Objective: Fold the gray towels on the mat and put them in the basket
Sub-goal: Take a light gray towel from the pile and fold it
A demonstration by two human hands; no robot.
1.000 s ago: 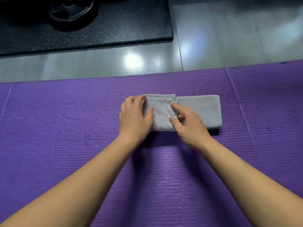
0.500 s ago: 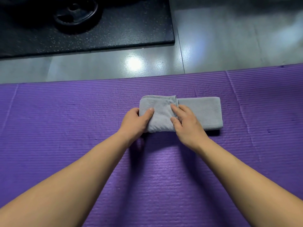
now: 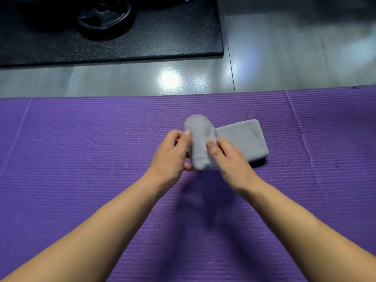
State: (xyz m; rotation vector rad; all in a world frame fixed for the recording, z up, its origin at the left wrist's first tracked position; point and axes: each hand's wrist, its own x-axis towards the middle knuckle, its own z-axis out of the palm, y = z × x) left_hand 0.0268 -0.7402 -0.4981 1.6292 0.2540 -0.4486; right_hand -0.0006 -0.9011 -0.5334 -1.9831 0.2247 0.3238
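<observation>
One gray towel [image 3: 240,139] lies on the purple mat [image 3: 81,159], folded into a narrow strip. Its left end is lifted and curled over into a rounded hump. My left hand [image 3: 173,153] pinches that raised end from the left, thumb and fingers curled on the cloth. My right hand [image 3: 227,157] holds the same raised part from the right, thumb on top of the fabric. The right half of the towel stays flat on the mat. No basket is in view.
Beyond the mat's far edge is a shiny gray tiled floor [image 3: 284,58]. A black speckled rubber mat [image 3: 162,33] lies at the back left with a black weight plate [image 3: 103,15] on it.
The towel's left end has been lifted off the mat and rolled up toward the right. Both hands moved from resting on the flat fold to gripping the raised end.
</observation>
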